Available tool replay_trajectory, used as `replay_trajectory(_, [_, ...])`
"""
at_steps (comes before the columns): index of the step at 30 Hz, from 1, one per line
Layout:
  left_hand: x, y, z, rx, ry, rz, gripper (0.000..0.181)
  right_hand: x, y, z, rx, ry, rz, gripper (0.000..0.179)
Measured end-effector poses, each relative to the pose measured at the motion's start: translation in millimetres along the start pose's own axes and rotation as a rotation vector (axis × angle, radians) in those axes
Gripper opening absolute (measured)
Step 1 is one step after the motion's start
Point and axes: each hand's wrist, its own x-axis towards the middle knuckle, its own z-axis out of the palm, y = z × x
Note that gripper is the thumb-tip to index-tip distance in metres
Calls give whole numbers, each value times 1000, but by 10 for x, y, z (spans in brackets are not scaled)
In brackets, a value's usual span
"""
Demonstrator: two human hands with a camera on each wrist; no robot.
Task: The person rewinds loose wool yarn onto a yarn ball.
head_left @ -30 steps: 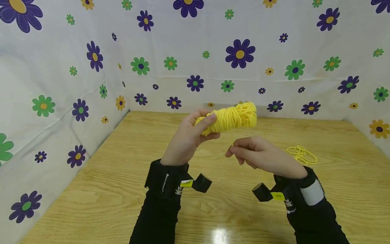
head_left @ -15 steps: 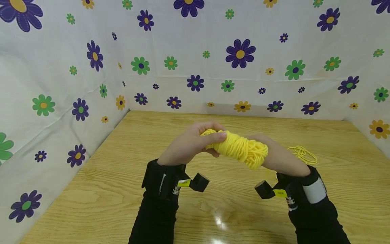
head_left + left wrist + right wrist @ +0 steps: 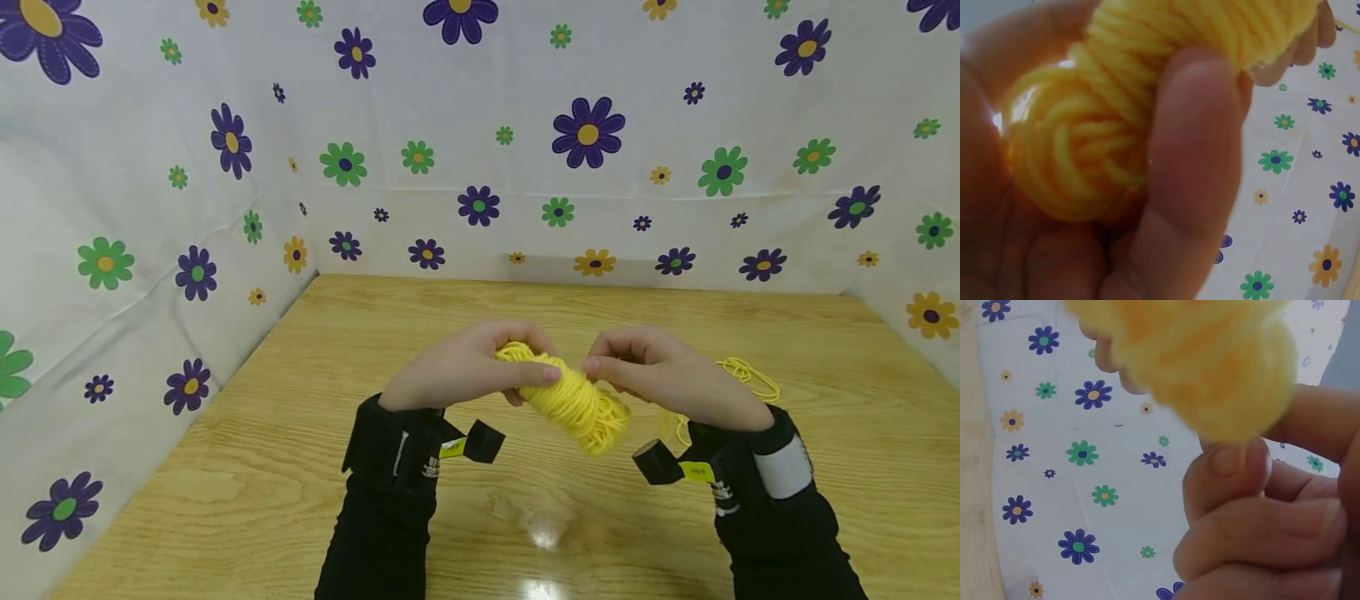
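A person's two bare hands work a yellow yarn bundle (image 3: 576, 408) above a wood-grain table (image 3: 247, 467). The left hand (image 3: 468, 367) grips the bundle's upper end, thumb laid along the windings and fingers curled behind it; in the left wrist view, the looped end nestles in the palm. The bundle slants down and to the right, its lower end hanging free over the tabletop.

The right hand (image 3: 660, 375) meets the bundle's upper right side, its fingers curled and its thumb and forefinger drawn together. The right wrist view, where the yarn is blurred at close range, shows a thin yellow strand (image 3: 1244, 453) at the pinched fingertips. The two hands are near each other, the wound yarn mostly between and just below their fingertips.

Loose yellow loops (image 3: 742, 371) lie on the table at right, behind the right wrist and partly covered by it, with another bit of yarn (image 3: 681, 431) showing just beside the right cuff.

Black sleeves (image 3: 382, 533) cover both forearms. A black block (image 3: 483, 442) juts inward from the strap on the left wrist, and a matching block (image 3: 655, 462) from the right, each beside a small yellow label. A white cloth backdrop (image 3: 420, 92) printed with purple, green and orange flowers rises behind the table and along its sides.
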Motion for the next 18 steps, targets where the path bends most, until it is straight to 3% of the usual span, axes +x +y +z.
replay_trajectory(6, [18,-21,9,70,86,-29,26,-28,-17,-4,5,78,-13,17])
replay_trajectory(11, [45,-45,25,106,220,-64,27,-37,-30,-7,26,117,-28,18])
replay_trajectory(18, [103,-63,52,83,411,-101,33,-41,-64,12,24,131,-50,20])
